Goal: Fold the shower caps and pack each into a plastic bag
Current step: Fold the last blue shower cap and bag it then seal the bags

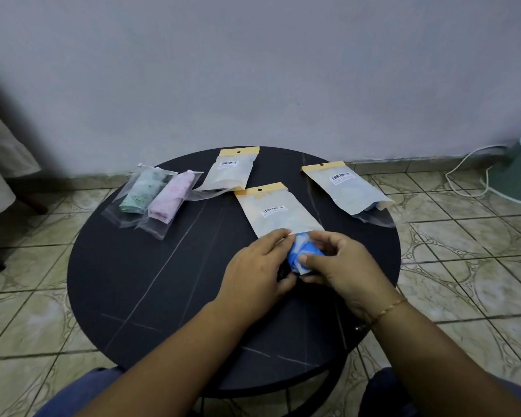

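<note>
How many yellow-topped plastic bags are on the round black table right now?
3: one at the far middle, one at the far right, one in the centre by the hands.

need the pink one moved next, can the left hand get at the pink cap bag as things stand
Probably not right away: the left hand is holding the bag while the blue cap goes in. The pink cap bag lies uncovered on its side of the table.

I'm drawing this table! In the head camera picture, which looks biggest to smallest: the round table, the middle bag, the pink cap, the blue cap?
1. Round black table.
2. Middle plastic bag.
3. Pink folded shower cap.
4. Blue shower cap, though the hands hide part of it, so its place after the pink one is unsure.
</note>
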